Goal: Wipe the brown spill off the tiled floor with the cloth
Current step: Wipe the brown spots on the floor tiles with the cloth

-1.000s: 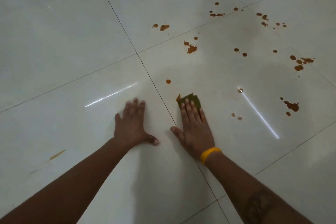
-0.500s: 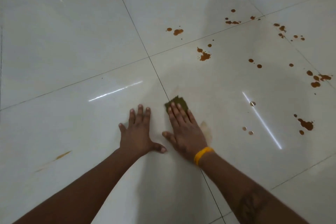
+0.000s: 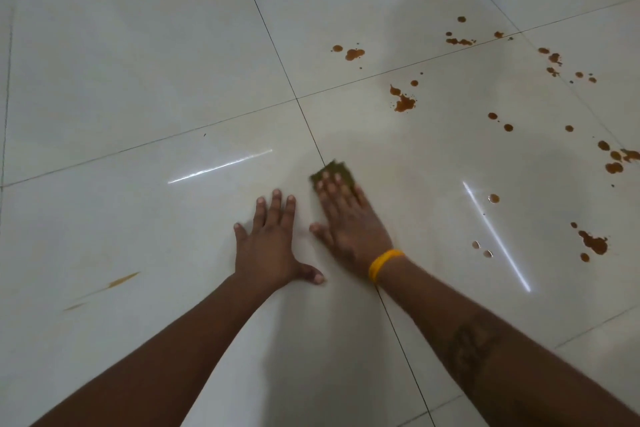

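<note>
The right hand presses flat, fingers straight, on a small green cloth (blurry, maybe stained brown) lying on the tile line. The left hand lies flat, fingers spread, just left. Brown drops dot the white floor far right.

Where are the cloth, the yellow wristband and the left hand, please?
cloth (image 3: 334, 170), head view, bare green edge beyond the fingertips.
yellow wristband (image 3: 383, 264), head view, middle of the band.
left hand (image 3: 268, 246), head view, back of the hand.
</note>
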